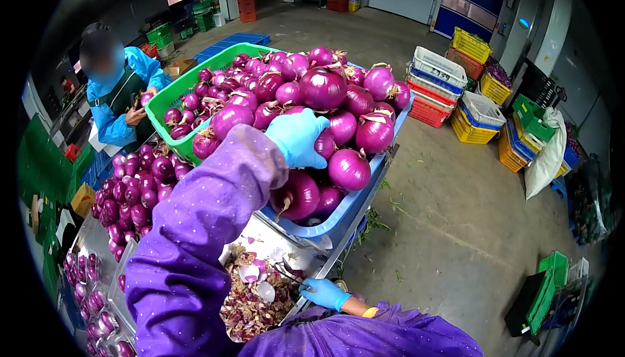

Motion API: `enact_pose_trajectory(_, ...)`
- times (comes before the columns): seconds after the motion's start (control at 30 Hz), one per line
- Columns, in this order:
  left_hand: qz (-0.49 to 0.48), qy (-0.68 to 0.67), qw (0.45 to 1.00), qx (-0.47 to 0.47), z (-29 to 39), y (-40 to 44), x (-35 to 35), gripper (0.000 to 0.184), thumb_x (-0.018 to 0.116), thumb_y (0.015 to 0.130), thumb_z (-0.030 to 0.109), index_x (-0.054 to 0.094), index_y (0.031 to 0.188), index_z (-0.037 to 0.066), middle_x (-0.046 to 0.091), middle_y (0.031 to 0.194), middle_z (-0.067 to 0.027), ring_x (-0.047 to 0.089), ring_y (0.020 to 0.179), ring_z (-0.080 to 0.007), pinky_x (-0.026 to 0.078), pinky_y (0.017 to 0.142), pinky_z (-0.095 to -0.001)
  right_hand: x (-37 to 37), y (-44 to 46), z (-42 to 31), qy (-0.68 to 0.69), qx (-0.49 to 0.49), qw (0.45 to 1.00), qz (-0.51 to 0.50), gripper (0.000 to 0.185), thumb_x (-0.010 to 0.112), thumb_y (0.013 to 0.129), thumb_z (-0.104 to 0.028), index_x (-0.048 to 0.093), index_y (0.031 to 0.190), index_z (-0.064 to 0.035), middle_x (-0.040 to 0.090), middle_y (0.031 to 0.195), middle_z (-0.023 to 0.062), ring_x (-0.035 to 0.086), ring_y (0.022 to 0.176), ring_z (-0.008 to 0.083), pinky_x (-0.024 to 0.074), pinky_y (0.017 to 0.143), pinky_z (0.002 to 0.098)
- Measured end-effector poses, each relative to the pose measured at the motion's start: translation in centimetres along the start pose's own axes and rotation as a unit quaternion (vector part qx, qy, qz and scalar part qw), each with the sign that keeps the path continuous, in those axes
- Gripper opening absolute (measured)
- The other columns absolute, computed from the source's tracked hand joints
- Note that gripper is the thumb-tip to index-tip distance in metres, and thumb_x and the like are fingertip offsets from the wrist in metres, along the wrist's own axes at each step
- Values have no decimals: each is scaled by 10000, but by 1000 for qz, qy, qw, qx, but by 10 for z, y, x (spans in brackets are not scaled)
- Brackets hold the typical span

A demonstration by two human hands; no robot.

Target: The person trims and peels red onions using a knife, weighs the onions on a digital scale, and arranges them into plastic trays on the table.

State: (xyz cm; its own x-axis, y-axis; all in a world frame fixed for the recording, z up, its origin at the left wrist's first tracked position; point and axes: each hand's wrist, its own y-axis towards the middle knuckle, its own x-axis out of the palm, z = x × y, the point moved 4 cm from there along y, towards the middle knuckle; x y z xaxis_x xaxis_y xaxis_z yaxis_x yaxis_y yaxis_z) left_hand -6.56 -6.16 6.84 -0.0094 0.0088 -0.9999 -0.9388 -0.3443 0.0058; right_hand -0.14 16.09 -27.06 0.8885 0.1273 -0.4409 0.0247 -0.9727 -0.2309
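My left hand (298, 137), in a blue glove, reaches into the heap of onions. Its fingers curl round a red onion (325, 144); the palm side is hidden. Large red onions fill a blue crate (351, 212) under and around that hand. Lower down, my gloved right hand (325, 293) is closed on a pair of scissors (288, 271), whose dark blades point up and left. Below the blades lies a pile of dry onion skins (260, 302) with white and purple peel pieces.
A green crate (174, 106) of smaller onions adjoins the blue one. Peeled onions (133, 194) and clear punnets (97, 302) of onions lie at left. A co-worker in a blue jacket (117, 119) stands across, holding an onion. Stacked crates (433, 87) stand at right on the concrete floor.
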Motion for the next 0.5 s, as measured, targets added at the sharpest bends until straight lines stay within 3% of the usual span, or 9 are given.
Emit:
enact_pose_trajectory(0.03, 14, -31, 999, -5, -2, -1, 3, 750, 789, 628, 382, 499, 1270, 125, 513, 1128, -177, 568, 1029, -336, 488, 853, -417, 0, 0, 2, 9, -8, 1000, 4, 321, 540, 874, -347, 578, 1026, -66, 641, 883, 215, 611, 826, 422, 488, 727, 459)
enact_pose_trajectory(0.13, 61, -119, 991, 1, -7, -6, 7, 734, 788, 587, 318, 505, 1232, 110, 484, 1129, -186, 536, 1054, -350, 458, 910, -404, -3, 3, -1, -9, 20, 999, -23, 316, 580, 871, -326, 612, 1029, -54, 650, 892, 187, 645, 816, 348, 503, 738, 395)
enact_pose_trajectory(0.2, 139, -188, 971, 47, -14, -14, 10, 738, 803, 547, 247, 508, 1207, 100, 467, 1116, -176, 501, 1063, -344, 437, 938, -384, -8, 2, -7, -8, 8, 1000, -18, 309, 586, 871, -321, 614, 1014, -49, 647, 873, 188, 640, 794, 342, 498, 721, 395)
enact_pose_trajectory(0.27, 201, -195, 960, 32, -25, -30, -3, 748, 800, 542, 228, 498, 1212, 88, 467, 1103, -161, 495, 1051, -332, 418, 963, -383, -4, 7, 2, 15, 0, 1000, -3, 294, 593, 871, -313, 619, 1008, -54, 645, 865, 189, 637, 778, 324, 495, 716, 390)
enact_pose_trajectory(0.33, 293, -263, 919, 29, -36, -62, -22, 825, 805, 551, 204, 450, 1276, 33, 477, 1198, -145, 486, 1141, -279, 393, 1013, -380, -8, 7, -1, 22, 4, 1000, -5, 293, 599, 871, -317, 624, 1010, -60, 644, 851, 185, 636, 757, 305, 496, 710, 383)
enact_pose_trajectory(0.4, 348, -476, 808, -12, -45, -105, -22, 872, 830, 549, 233, 429, 1292, 19, 452, 1267, -148, 485, 1178, -272, 426, 1004, -370, -11, 8, -5, 15, 2, 1000, -2, 301, 585, 878, -343, 621, 1001, -72, 644, 833, 183, 630, 741, 324, 493, 693, 398)
enact_pose_trajectory(0.5, 395, -673, 623, -58, -56, -182, 12, 933, 834, 547, 225, 379, 1325, -16, 480, 1268, -146, 537, 1151, -280, 473, 972, -397, -13, 15, -15, 28, 1, 999, -21, 319, 551, 893, -396, 614, 1000, -102, 640, 795, 174, 619, 711, 374, 489, 659, 427)
